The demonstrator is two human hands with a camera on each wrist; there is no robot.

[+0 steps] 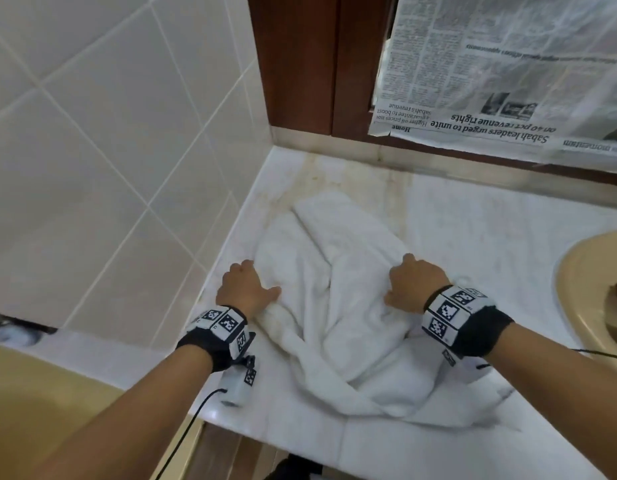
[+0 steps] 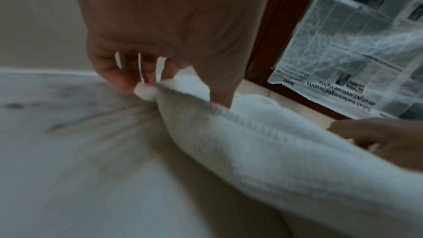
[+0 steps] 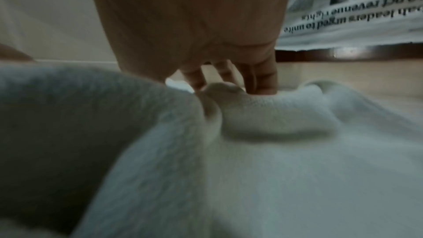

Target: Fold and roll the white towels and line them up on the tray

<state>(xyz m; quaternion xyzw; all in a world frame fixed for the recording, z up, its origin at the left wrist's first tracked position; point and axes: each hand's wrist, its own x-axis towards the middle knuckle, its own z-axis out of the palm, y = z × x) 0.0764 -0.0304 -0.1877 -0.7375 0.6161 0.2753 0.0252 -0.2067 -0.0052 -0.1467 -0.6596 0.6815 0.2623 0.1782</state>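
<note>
Pinching a crumpled white towel (image 1: 338, 306) at two edge points, left hand (image 1: 246, 289) and right hand (image 1: 416, 284) apart.
Held so, likely to spread it flat for folding; lying near the marble counter (image 1: 473, 216) left edge, by the tiled wall; no tray in view.

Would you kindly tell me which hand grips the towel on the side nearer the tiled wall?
The left hand: it pinches the white towel beside the tiled wall; the right hand grips nearer the basin.
</note>
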